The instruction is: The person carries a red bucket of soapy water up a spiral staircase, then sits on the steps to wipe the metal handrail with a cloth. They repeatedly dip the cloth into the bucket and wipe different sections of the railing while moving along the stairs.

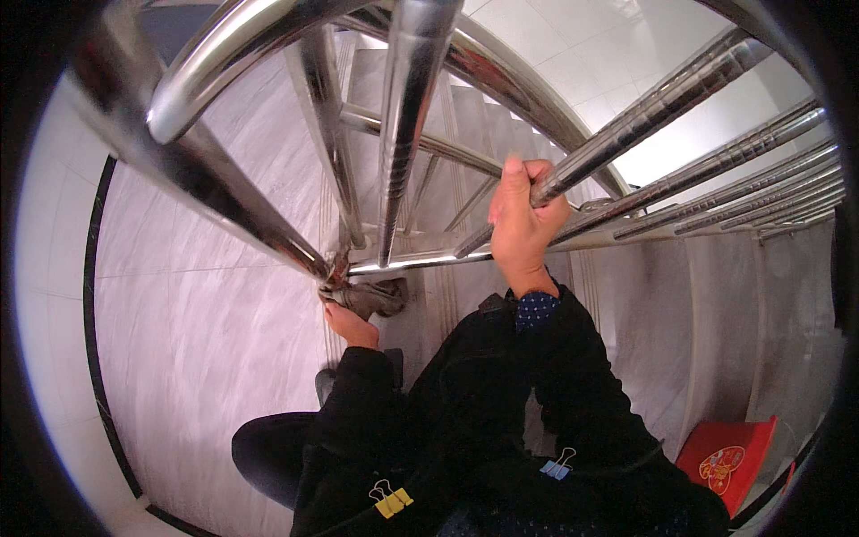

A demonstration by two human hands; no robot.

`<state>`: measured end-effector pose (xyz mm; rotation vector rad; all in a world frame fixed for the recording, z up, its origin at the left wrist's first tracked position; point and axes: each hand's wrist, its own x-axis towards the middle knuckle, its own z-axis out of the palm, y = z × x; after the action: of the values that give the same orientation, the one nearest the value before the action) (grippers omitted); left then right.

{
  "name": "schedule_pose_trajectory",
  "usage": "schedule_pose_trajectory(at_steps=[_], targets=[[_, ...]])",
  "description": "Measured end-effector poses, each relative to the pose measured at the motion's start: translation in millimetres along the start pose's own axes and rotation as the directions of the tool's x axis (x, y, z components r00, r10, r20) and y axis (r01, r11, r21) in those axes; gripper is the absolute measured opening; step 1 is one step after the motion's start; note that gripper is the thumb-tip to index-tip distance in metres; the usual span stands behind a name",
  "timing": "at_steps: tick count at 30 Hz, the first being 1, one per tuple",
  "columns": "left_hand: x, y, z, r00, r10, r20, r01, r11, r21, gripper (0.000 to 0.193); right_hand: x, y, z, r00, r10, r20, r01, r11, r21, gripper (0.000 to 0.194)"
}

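My left hand (352, 327) holds a crumpled grey-brown cloth (376, 297) against the foot of a thick stainless-steel newel post (248, 215). Its fingertips are partly hidden by the cloth and the post. Higher up and to the right, my right hand (527, 231) is wrapped around a slanting steel baluster (651, 114) with ringed bands, the thumb lying along the top. Between the two hands runs a shiny bottom rail (429, 262). Another banded baluster (406, 121) stands in front of me, its lower end at this rail.
A curved handrail (235, 54) arches close at the upper left. Stair treads (644, 315) lie at the right, and more steps (463, 114) show beyond the railing. Further balusters (731, 141) fan out right. A red printed bag or packet (728, 463) is at the lower right.
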<state>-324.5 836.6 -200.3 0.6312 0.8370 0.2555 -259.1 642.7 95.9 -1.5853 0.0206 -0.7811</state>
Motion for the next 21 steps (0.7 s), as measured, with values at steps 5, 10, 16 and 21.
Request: schedule_pose_trajectory(at_steps=[5, 10, 16, 21], targets=[[-29, -22, 66, 0.938, -0.239, 0.249, 0.296, 0.928, -0.225, 0.043, -3, 1, -5, 1.000, 0.023, -0.015, -0.023, 1.000, -0.003, 0.027], [-55, -89, 74, 0.846, -0.184, 0.500, 0.192, 0.981, 0.037, 0.042, -6, -1, 4, 1.000, 0.027, -0.004, -0.027, 0.999, -0.025, 0.026], [-136, -62, 130, 0.635, -0.704, 0.318, 0.672, 0.707, 0.222, 0.041, -5, 0, -1, 0.998, -0.032, -0.060, 0.025, 0.994, -0.107, 0.021], [-144, -44, 125, 0.497, -0.520, 0.695, 0.421, 0.844, 0.331, 0.040, -1, -7, 10, 0.998, -0.058, -0.037, 0.056, 0.997, -0.056, 0.021]])
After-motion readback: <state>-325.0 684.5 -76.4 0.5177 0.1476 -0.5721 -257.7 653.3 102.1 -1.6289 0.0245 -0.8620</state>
